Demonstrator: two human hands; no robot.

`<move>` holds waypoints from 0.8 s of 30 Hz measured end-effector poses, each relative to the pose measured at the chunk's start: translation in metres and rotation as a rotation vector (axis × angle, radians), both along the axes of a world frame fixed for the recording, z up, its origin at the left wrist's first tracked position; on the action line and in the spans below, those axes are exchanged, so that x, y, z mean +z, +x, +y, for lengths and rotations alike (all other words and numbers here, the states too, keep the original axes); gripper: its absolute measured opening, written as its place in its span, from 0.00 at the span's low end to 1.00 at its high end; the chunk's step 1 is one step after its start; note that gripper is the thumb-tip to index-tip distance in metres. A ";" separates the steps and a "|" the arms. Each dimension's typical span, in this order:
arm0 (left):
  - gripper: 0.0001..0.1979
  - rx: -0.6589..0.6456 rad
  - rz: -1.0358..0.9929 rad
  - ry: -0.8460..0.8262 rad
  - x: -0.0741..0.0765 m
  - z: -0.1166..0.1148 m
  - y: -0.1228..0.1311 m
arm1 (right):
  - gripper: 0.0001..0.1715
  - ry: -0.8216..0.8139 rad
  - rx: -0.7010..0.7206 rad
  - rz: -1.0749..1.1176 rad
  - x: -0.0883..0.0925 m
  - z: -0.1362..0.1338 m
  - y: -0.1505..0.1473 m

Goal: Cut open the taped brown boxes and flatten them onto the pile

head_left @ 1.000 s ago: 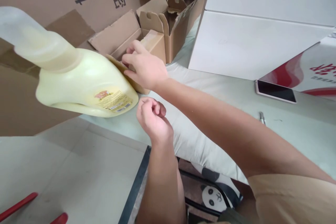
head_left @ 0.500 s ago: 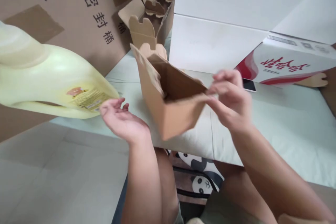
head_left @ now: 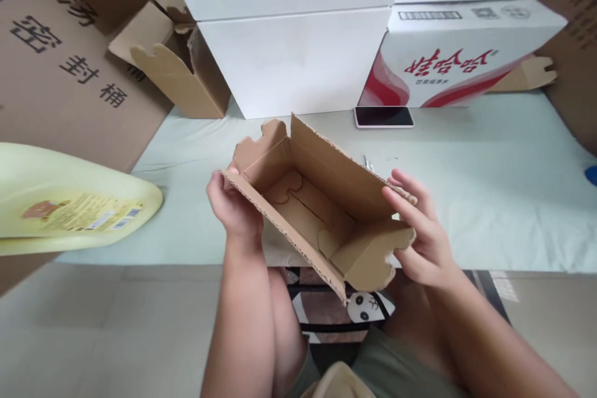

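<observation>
Between my hands a small brown cardboard box [head_left: 321, 199] is held tilted, its open top facing me, with interlocking bottom flaps visible inside. My left hand [head_left: 236, 205] grips its left side near the far corner, the fingers partly hidden behind the wall. On the right, my right hand [head_left: 422, 233] holds the box's right end, fingers on the wall's edge and thumb side near the notched flap [head_left: 380, 255]. Below it lies the pale green cloth surface [head_left: 476, 199]. A large pale yellow bottle [head_left: 79, 199] lies to the left of my left hand.
White boxes [head_left: 293, 65] stand along the back, one with red lettering [head_left: 448, 65]. A phone [head_left: 384, 117] lies in front of them. Another open cardboard box [head_left: 191, 84] is at back left, beside a large printed carton [head_left: 60, 68]. A panda-patterned item [head_left: 364, 306] is below the edge.
My left hand has moved from beside the bottle onto the box. The box has turned and tipped so its inside shows. The view has shifted to the right.
</observation>
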State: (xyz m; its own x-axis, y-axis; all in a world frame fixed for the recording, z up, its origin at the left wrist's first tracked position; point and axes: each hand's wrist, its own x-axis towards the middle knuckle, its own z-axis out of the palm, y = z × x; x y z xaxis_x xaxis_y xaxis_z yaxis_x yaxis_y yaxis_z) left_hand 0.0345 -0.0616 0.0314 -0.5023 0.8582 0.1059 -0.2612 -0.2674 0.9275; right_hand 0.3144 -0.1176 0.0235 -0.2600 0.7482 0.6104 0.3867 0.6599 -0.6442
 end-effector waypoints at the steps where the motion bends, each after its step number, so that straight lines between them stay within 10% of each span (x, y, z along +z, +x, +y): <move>1: 0.29 -0.032 0.024 0.019 0.001 -0.001 0.005 | 0.35 -0.018 -0.031 0.030 -0.002 0.000 0.003; 6: 0.25 -0.068 0.232 0.125 -0.008 -0.004 0.025 | 0.32 -0.150 -0.223 0.155 -0.021 0.003 0.008; 11: 0.21 0.042 0.226 0.099 -0.026 0.004 0.032 | 0.50 -0.093 -0.042 0.374 -0.021 0.004 0.005; 16: 0.24 0.040 0.381 0.140 -0.029 0.020 0.030 | 0.20 -0.105 0.048 0.177 -0.008 0.009 0.010; 24: 0.15 0.032 0.531 0.198 -0.024 0.020 0.029 | 0.18 -0.058 0.009 0.228 -0.016 0.011 0.008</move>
State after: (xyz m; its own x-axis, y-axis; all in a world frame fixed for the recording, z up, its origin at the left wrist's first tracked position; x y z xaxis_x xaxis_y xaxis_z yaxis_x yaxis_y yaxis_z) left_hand 0.0634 -0.0420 0.0070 -0.3612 0.7815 0.5088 0.2386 -0.4500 0.8606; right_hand 0.3228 -0.1066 0.0078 -0.1268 0.7822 0.6099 0.2212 0.6217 -0.7514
